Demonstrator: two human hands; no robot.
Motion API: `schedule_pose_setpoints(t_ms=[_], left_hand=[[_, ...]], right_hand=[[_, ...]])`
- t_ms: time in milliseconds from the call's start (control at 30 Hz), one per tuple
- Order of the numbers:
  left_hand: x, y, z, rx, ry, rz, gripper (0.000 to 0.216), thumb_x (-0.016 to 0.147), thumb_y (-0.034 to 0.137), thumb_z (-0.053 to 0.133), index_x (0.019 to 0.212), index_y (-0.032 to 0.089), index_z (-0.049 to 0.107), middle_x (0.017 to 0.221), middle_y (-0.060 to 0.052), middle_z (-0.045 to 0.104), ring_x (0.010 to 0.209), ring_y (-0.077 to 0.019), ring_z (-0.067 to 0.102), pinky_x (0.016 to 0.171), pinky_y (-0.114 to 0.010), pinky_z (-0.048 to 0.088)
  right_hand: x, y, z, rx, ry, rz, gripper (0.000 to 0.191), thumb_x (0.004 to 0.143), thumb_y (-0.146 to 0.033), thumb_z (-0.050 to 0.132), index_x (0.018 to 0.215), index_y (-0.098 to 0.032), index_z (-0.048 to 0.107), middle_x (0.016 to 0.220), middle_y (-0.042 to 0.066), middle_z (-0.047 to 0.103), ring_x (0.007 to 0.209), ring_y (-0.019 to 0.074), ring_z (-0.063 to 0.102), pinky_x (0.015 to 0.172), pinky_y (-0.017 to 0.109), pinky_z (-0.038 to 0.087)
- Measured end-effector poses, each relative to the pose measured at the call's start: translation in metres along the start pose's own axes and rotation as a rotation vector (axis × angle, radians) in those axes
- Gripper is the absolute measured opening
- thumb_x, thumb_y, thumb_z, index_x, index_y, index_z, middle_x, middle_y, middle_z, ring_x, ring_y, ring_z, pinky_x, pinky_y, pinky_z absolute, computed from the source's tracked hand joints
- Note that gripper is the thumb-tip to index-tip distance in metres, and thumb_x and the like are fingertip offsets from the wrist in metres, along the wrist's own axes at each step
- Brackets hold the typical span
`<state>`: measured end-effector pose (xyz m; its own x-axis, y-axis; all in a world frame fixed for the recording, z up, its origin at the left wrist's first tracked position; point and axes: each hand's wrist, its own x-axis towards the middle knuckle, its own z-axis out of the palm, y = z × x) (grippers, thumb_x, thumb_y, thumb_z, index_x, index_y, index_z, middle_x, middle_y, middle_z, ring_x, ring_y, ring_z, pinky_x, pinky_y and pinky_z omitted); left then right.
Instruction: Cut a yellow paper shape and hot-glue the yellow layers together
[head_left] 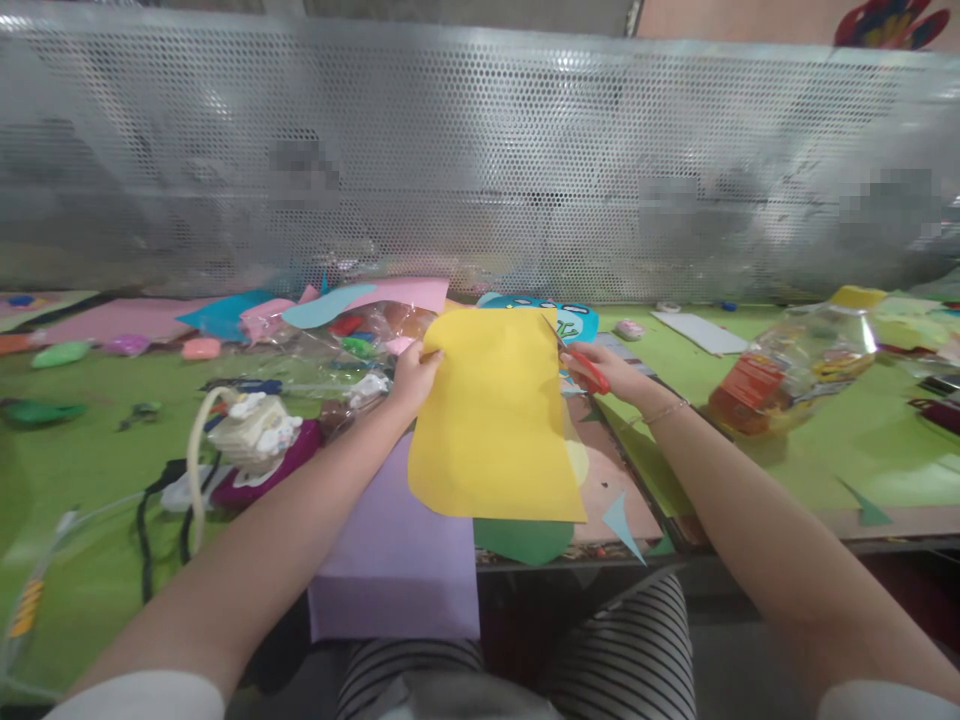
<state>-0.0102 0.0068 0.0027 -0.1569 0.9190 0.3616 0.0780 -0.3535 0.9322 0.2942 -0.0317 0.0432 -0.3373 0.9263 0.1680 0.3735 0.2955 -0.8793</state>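
Note:
A yellow sheet of craft paper or foam [491, 420], rounded at its left corners, is held up in front of me. My left hand [417, 374] pinches its upper left edge, thumb on the near face. In my right hand [606, 366] is a pair of scissors [589, 370] with red handles, the blades at the sheet's upper right corner. Below the yellow sheet lie a purple sheet [405, 570], jutting over the table's front edge, and a green piece [525, 538]. A blue cutout with drawn shapes [581, 322] shows behind the sheet.
A tilted plastic bottle [799, 365] with a yellow cap lies on the right. Plugs and cords on a power strip [262, 470] occupy the left. Pink sheets [127, 335], clear plastic wrap and scraps line the back, before a perforated metal panel [465, 160].

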Motion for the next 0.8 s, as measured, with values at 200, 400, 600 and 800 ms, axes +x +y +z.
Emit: schedule_pose_setpoints(t_ms=[200,400,600,800], left_hand=[[-0.002,0.005,0.000,0.044,0.002,0.033,0.010,0.067,0.023,0.062,0.075,0.019,0.058,0.078,-0.003,0.064,0.081,-0.0215,0.060,0.073,-0.031,0.045],[-0.003,0.008,0.000,0.071,0.006,0.067,0.009,0.067,0.022,0.061,0.075,0.019,0.058,0.078,-0.003,0.064,0.083,-0.0215,0.060,0.075,-0.031,0.046],[-0.006,0.012,0.001,0.114,-0.006,0.098,0.008,0.068,0.021,0.060,0.076,0.019,0.059,0.081,-0.003,0.065,0.084,-0.0219,0.061,0.078,-0.032,0.046],[-0.006,0.013,0.000,0.110,-0.022,0.095,0.010,0.069,0.021,0.059,0.079,0.019,0.059,0.081,-0.003,0.066,0.085,-0.0221,0.061,0.078,-0.033,0.047]], right_hand=[[0.002,0.004,-0.003,-0.020,-0.021,-0.021,0.042,0.073,-0.058,0.060,0.070,-0.019,0.045,0.050,-0.006,0.043,0.044,0.0070,0.038,0.042,0.022,0.028],[-0.001,-0.004,-0.004,-0.045,-0.011,-0.004,0.043,0.072,-0.058,0.060,0.069,-0.018,0.046,0.050,-0.005,0.044,0.045,0.0076,0.039,0.042,0.022,0.028],[0.000,-0.001,-0.005,-0.061,-0.022,-0.011,0.043,0.074,-0.058,0.058,0.066,-0.019,0.043,0.050,-0.004,0.044,0.045,0.0083,0.040,0.043,0.023,0.029],[0.004,0.008,-0.010,-0.047,-0.054,-0.026,0.039,0.073,-0.055,0.061,0.066,-0.020,0.045,0.049,-0.005,0.043,0.042,0.0090,0.038,0.041,0.024,0.027]])
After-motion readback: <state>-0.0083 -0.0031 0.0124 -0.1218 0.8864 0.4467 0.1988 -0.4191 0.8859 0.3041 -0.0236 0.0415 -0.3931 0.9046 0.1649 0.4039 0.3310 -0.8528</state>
